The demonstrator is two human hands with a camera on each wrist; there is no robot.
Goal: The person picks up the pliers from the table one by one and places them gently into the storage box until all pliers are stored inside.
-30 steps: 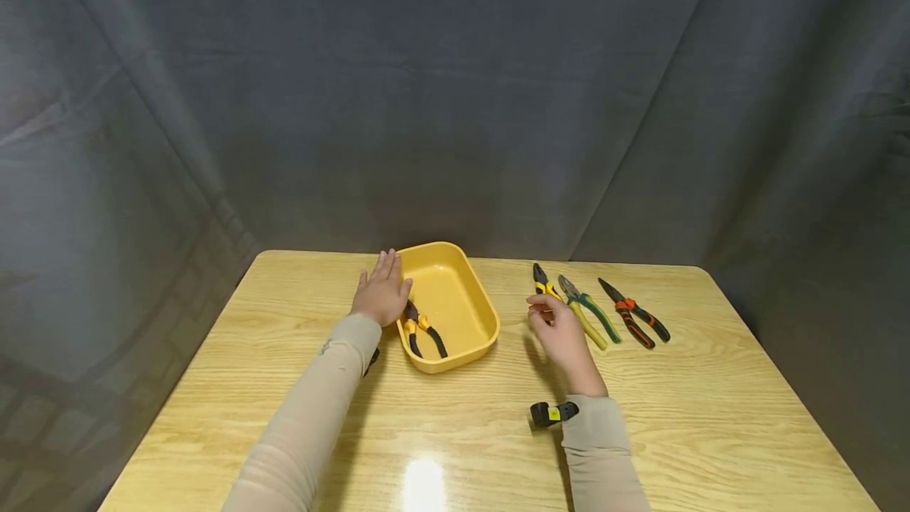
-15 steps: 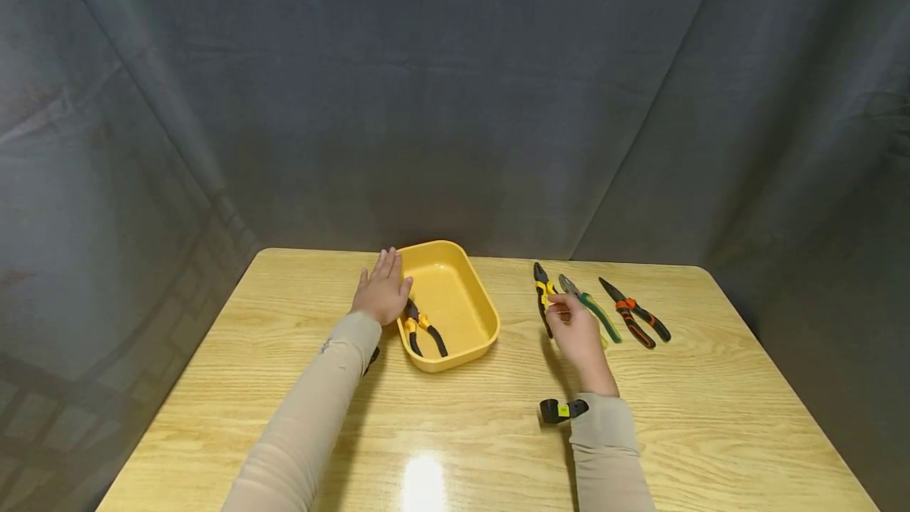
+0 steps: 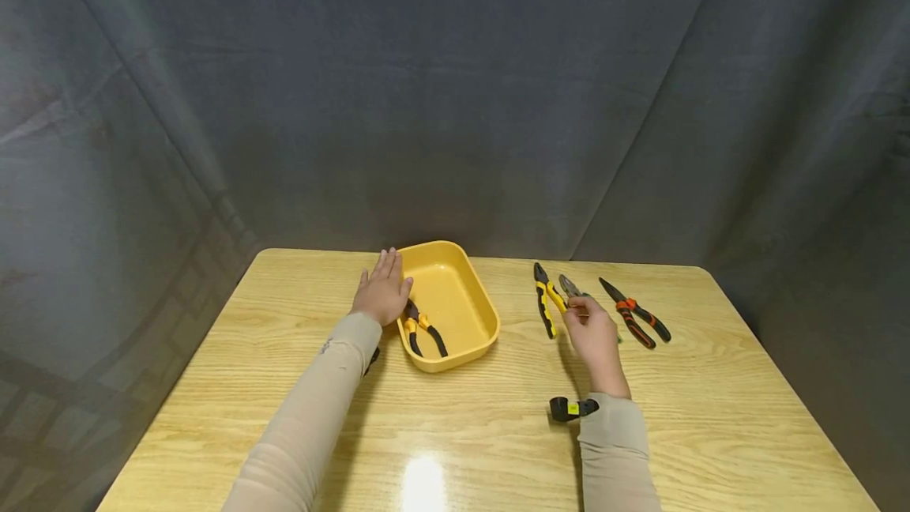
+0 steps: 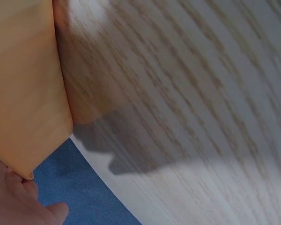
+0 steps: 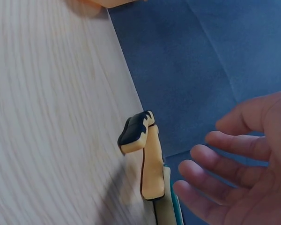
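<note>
Head view: the right hand [image 3: 593, 334], fingers loosely spread, hovers over the green-handled pliers [image 3: 571, 287], likely rigid, fairly heavy steel best grasped around both rubbery handles.

wooden table [image 3: 284, 385], yellow tray [image 3: 469, 338], three pliers [image 3: 626, 311]

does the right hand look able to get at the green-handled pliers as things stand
Probably yes: the right hand hovers open right over the green-handled pliers, with nothing between them; the neighbouring pliers lie apart on either side.
</note>
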